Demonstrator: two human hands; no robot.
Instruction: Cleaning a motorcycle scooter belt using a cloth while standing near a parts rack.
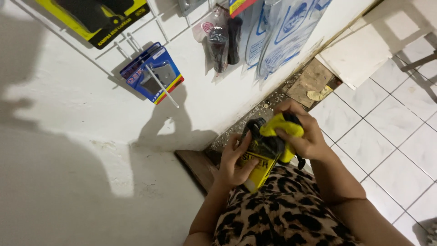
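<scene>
Down at my waist, the yellow-and-black packet (260,160) sat pinched in my left hand (234,161), while my right hand (304,135) pressed a yellow cloth (281,129) onto its top; beyond it rose the white wall (82,114).

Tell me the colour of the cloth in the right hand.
Bright yellow: the cloth, gripped by the right hand, shows best in the head view.

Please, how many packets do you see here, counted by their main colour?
Yellow-black packets: 2, one on the wall rack, one held by left hand and right hand
Blue packet: 1
Clear bags: 3
Total: 6
</scene>
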